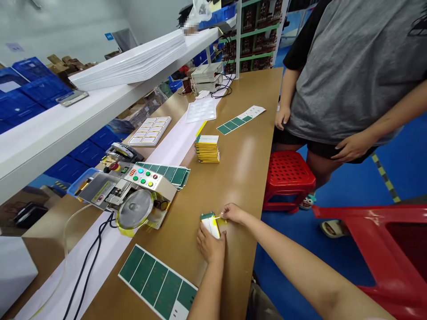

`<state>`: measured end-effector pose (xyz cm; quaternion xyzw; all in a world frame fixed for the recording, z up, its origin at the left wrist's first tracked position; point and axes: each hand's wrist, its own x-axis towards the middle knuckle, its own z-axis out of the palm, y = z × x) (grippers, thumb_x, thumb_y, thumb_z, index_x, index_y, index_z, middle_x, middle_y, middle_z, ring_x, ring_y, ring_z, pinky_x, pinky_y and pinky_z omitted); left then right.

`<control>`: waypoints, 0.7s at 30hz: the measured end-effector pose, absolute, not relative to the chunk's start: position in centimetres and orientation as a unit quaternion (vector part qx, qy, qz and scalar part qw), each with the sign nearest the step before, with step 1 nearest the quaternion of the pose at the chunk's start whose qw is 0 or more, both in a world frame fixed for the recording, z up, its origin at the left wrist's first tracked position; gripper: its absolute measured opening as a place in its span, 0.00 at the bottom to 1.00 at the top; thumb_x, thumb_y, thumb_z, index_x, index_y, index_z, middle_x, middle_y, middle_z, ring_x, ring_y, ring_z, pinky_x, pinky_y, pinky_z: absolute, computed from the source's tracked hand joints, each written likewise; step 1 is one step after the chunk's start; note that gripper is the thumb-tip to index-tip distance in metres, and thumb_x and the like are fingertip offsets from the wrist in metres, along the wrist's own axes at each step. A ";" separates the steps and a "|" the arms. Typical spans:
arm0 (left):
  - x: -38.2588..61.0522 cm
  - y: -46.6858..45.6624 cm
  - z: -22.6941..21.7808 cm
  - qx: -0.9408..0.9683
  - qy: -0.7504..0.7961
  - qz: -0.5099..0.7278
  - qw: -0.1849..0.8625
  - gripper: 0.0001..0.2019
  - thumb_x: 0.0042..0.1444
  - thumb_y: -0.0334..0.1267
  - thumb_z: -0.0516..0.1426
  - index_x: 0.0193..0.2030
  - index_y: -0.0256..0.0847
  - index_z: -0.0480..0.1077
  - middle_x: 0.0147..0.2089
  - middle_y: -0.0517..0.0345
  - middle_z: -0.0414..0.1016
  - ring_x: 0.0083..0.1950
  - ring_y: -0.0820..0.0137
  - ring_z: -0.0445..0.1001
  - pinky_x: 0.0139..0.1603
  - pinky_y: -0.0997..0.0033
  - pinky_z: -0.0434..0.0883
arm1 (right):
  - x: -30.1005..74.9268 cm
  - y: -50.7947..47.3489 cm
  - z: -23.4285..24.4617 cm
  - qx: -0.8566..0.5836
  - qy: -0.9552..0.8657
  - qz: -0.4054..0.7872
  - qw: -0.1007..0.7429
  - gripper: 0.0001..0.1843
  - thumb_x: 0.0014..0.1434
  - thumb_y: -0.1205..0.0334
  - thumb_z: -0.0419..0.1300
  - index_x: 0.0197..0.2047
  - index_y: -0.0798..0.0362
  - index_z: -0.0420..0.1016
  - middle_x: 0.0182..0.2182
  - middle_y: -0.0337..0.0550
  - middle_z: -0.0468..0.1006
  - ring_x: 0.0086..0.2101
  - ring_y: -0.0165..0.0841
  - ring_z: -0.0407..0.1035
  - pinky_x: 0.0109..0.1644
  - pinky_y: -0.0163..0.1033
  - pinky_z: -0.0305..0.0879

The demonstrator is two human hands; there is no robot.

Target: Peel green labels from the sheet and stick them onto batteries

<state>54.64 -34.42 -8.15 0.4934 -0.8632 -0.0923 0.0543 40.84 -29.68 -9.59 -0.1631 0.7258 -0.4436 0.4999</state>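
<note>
My left hand [211,245] is wrapped around a small flat white-and-green pack with yellow edges [210,224], holding it at the table top. At the pack's upper right, my right hand [233,213] pinches a thin pale strip [218,218] between thumb and fingertips. A bit of clear yellow film shows just below those fingers. Further up the table stands a stack of similar yellow-edged packs [207,150]. Left of my left forearm lies a sheet of green rectangular stickers [156,280], with a white bare patch at its near end.
A tape-dispensing machine [133,195] with coloured buttons stands at left, green sheets [167,173] beside it. Beyond are another sticker sheet [238,121], a white tray [202,110] and a raised shelf [110,95]. A person [353,75] stands at right by red stools [288,173].
</note>
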 end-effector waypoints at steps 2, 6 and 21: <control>54.6 -34.2 -8.4 0.514 -0.852 -0.081 0.053 0.41 0.40 0.51 0.57 0.58 0.32 0.50 0.53 0.41 0.58 0.53 0.56 0.57 0.51 0.59 0.59 | 41.0 -30.0 -9.4 -0.168 0.734 -0.427 0.500 0.17 0.43 0.62 0.54 0.36 0.63 0.67 0.25 0.37 0.67 0.19 0.09 0.49 0.26 0.19 0.45; 54.4 -34.2 -8.5 0.535 -0.841 -0.061 0.050 0.39 0.40 0.53 0.56 0.55 0.29 0.53 0.49 0.41 0.60 0.50 0.56 0.59 0.48 0.58 0.60 | 41.1 -30.1 -9.0 -0.170 0.752 -0.399 0.497 0.17 0.44 0.61 0.55 0.37 0.63 0.68 0.25 0.37 0.67 0.20 0.08 0.48 0.26 0.19 0.44; 54.4 -34.7 -8.1 0.551 -0.814 -0.156 0.099 0.33 0.40 0.46 0.57 0.52 0.30 0.57 0.45 0.45 0.60 0.49 0.60 0.61 0.51 0.64 0.60 | 42.3 -29.7 -8.3 -0.169 0.767 -0.397 0.475 0.17 0.45 0.60 0.54 0.37 0.63 0.69 0.25 0.37 0.67 0.20 0.08 0.48 0.27 0.18 0.44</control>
